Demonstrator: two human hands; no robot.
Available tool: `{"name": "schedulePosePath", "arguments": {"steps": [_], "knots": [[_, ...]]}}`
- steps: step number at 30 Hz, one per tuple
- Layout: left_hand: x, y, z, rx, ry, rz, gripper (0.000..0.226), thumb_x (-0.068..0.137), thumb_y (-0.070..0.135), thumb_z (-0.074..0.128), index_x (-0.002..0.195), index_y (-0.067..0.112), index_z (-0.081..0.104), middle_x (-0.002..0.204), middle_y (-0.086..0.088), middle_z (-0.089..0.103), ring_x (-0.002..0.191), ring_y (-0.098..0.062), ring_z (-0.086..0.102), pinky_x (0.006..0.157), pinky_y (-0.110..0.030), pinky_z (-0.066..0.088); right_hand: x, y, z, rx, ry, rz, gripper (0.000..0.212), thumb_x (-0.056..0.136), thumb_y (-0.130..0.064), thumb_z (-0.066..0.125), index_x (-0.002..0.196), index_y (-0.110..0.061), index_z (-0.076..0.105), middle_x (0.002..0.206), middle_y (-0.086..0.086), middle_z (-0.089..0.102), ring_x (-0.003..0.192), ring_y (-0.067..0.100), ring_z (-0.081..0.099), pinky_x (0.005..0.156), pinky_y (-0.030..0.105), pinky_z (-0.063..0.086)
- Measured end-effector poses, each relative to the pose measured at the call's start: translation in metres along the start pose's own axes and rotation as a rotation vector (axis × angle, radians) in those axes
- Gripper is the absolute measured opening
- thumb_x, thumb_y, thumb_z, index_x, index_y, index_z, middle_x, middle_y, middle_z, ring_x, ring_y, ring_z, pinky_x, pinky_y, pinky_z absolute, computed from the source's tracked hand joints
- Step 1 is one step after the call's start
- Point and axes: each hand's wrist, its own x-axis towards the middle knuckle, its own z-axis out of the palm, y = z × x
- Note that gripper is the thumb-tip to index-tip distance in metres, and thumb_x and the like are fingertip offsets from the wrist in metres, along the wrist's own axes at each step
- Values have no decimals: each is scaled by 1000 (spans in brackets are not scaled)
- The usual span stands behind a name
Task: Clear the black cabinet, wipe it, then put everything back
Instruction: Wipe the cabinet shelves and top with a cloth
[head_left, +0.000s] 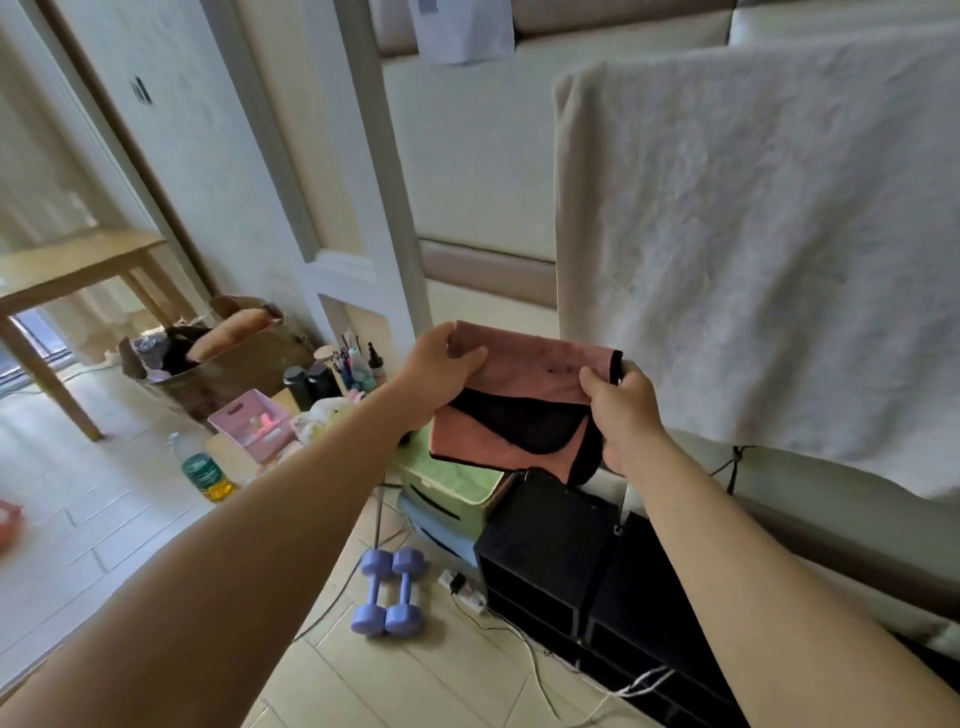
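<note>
since the black cabinet (545, 535) waits just below the grip, best fold the pink cloth (524, 371) into a flat pad first; left hand (441, 369) and right hand (623, 410) each pinch one end, so keep it taut.

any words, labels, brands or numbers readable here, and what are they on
Nothing here can be read.
Green label on the clear plastic bottle of yellow liquid: print too blurred to read.
Small dark plate on the pale wall: too small to read.
Pale paper sheet hanging at the top: no legible print.
Small dark marks on the pink cloth with black trim: too small to tell.
</note>
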Motion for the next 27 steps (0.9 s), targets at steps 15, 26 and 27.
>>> {"name": "schedulePosePath", "arguments": {"steps": [15, 26, 27], "knots": [[108, -50, -79, 46, -180, 80, 15, 93, 18, 69, 106, 12, 66, 97, -7, 72, 89, -20, 69, 76, -31, 58, 29, 23, 115, 56, 25, 95, 14, 100, -8, 58, 109, -19, 62, 107, 7, 72, 100, 24, 70, 90, 46, 59], [213, -110, -254, -117, -338, -160, 41, 77, -19, 51, 115, -5, 60, 96, -16, 59, 84, -28, 61, 66, -31, 54, 58, 26, 313, 104, 110, 102, 26, 91, 8, 63, 113, -5, 63, 108, 18, 71, 99, 34, 71, 90, 50, 58], [223, -114, -263, -88, -337, -150, 34, 75, -16, 55, 107, -9, 64, 94, -16, 59, 86, -30, 61, 72, -36, 54, 61, 24, 322, 114, 126, 101, 25, 90, 7, 65, 112, -5, 64, 108, 19, 72, 99, 35, 71, 91, 51, 58]]}}
